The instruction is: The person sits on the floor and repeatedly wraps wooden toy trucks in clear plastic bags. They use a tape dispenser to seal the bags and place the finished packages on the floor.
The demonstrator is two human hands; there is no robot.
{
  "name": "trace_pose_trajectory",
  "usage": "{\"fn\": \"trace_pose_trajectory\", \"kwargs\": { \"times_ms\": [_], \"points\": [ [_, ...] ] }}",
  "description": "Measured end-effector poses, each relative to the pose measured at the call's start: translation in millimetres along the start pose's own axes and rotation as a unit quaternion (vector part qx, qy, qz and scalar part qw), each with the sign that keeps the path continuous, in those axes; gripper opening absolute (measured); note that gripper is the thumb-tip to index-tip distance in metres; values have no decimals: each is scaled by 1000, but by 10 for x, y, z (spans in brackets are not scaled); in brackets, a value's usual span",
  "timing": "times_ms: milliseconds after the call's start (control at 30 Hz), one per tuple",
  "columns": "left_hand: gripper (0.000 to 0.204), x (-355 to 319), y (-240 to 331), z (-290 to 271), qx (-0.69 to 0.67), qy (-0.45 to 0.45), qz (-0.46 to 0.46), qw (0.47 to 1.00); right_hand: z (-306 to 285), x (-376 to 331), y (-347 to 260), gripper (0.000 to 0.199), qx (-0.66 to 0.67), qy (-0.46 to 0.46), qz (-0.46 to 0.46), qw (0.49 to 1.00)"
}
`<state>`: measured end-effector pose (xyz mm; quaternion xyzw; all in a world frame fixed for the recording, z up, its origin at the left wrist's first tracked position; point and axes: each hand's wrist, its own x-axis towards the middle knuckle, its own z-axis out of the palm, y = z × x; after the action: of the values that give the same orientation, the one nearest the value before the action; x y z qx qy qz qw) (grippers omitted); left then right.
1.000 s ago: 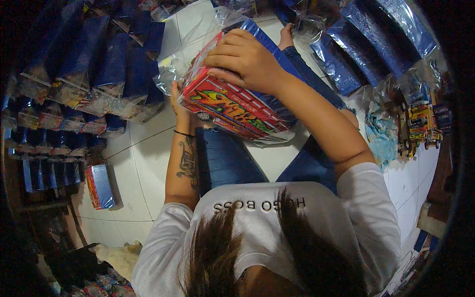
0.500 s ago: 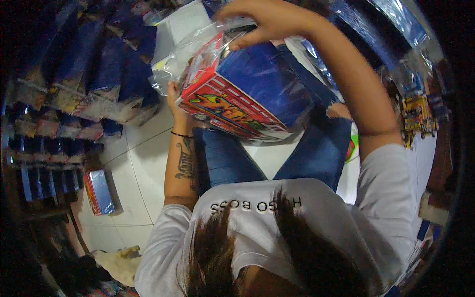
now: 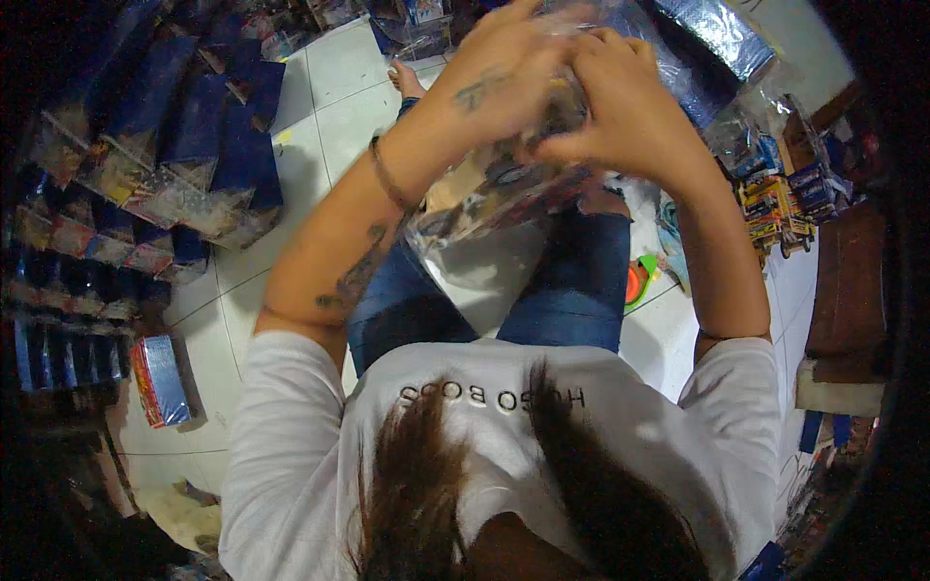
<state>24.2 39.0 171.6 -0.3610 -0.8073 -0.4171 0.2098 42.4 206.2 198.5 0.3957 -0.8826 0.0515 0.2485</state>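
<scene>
Over my lap, at the top of the view, is a package in clear plastic [image 3: 494,189] with dark and beige parts showing through. My right hand [image 3: 620,111] is curled over its far right part, thumb stretched along the near side. Beside it, my left hand [image 3: 509,82] is smeared by motion, its fingers at the far edge of the plastic close to the right-hand fingers. Both forearms reach up and inward. Most of the package is hidden behind the hands, and its printed side does not show.
Stacks of plastic-wrapped blue-topped boxes [image 3: 184,126] fill the left. A small red and silver-blue box [image 3: 161,381] lies on the tiled floor [image 3: 339,73]. To the right are a green and orange-red object [image 3: 639,282], small yellow toy vehicles [image 3: 775,208] and more wrapped packages [image 3: 717,39].
The package has turned and shifted, so its red printed side and blue top are no longer seen. My left hand has moved from its left side up and right, near my right hand.
</scene>
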Motion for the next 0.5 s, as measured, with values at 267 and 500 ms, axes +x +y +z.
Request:
{"fn": "trace_pose_trajectory", "kwargs": {
  "times_ms": [267,500],
  "points": [
    [102,55,520,-688,246,-129,-13,961,-364,-87,305,33,451,250,289,807],
    [66,-2182,-173,-1126,156,51,-367,916,-100,-681,329,23,538,329,369,683]
  ]
}}
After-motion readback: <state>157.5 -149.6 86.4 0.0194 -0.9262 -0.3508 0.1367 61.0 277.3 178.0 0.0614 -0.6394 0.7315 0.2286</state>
